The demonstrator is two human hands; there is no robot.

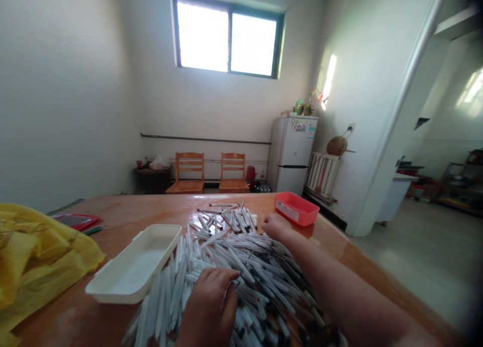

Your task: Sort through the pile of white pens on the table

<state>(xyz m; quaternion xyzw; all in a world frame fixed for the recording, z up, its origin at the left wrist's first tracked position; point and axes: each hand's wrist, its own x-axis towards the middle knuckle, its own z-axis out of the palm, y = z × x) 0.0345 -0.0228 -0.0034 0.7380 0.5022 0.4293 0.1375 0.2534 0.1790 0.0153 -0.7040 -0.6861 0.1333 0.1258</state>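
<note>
The left hand (209, 304) rests in a heap of white pens (241, 256) on the wooden counter (113, 224), the right hand (277, 227) touching its far edge. A white plastic tray (134, 264) sits just beside the heap, a red tray (296, 208) beyond.

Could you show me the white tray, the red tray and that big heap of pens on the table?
White plastic tray (132, 266): head view, on its inner floor.
Red plastic tray (305, 217): head view, on its front wall.
Heap of white pens (226, 251): head view, on the pen barrels mid-heap.
</note>
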